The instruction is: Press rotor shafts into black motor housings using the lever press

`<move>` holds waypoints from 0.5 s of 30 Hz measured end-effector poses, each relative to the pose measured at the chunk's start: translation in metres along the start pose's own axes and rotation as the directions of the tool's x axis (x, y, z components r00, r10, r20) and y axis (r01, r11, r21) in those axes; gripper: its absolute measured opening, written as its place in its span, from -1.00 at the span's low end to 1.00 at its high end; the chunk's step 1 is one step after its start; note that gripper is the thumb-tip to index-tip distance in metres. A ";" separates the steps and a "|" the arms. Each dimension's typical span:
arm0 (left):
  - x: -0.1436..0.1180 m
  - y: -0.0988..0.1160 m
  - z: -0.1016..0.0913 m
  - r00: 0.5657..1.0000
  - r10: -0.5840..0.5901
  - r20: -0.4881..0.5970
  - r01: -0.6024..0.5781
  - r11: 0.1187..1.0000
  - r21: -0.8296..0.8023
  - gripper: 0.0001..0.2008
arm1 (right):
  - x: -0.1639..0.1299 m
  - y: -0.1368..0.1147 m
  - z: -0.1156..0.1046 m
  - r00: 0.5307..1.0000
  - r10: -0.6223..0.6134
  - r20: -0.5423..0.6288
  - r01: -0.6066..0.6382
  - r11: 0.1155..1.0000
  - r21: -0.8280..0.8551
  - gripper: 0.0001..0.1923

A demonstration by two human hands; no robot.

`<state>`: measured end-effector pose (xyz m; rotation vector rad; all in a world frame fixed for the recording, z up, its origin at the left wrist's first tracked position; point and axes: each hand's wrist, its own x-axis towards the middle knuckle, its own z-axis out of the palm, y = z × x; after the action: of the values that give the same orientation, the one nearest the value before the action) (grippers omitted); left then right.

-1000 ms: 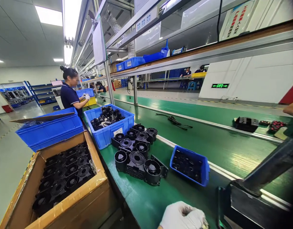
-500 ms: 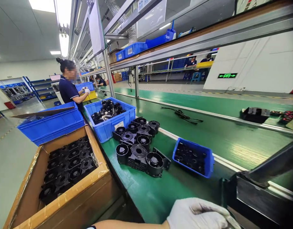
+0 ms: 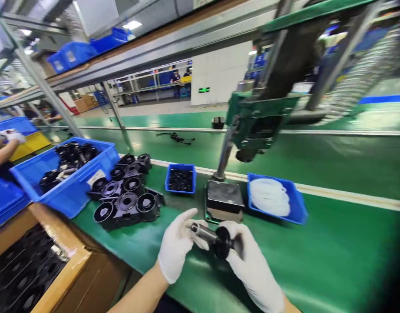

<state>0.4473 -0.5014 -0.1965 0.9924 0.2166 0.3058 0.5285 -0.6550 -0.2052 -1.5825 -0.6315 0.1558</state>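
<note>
Green bench (image 3: 333,261) along a conveyor line; cardboard box (image 3: 66,269) and big blue bin (image 3: 72,195) of black parts at left, black housings (image 3: 124,195) stacked beside. Two small blue trays (image 3: 299,208) flank a press base (image 3: 224,200). Gloved left hand (image 3: 175,248) and right hand (image 3: 252,265), both closed on a black shaft piece (image 3: 214,239) just above the bench's near edge.

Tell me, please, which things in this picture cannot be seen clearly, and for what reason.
- Head view: the black part is half covered by the right hand and left hand.
- Small blue bin: contents too small to identify.
- Cardboard box: cut off by the edge.
- Green press: blurred.
</note>
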 end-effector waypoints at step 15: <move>-0.016 -0.001 -0.008 0.987 0.156 0.028 -0.156 0.931 0.330 -0.33 | -0.001 -0.009 0.005 0.988 -0.139 -0.067 0.143 0.988 0.058 -0.84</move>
<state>0.4300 -0.5014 -0.2004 1.3474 0.1917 0.4233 0.5224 -0.6516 -0.1980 -1.4713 -0.6803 0.0197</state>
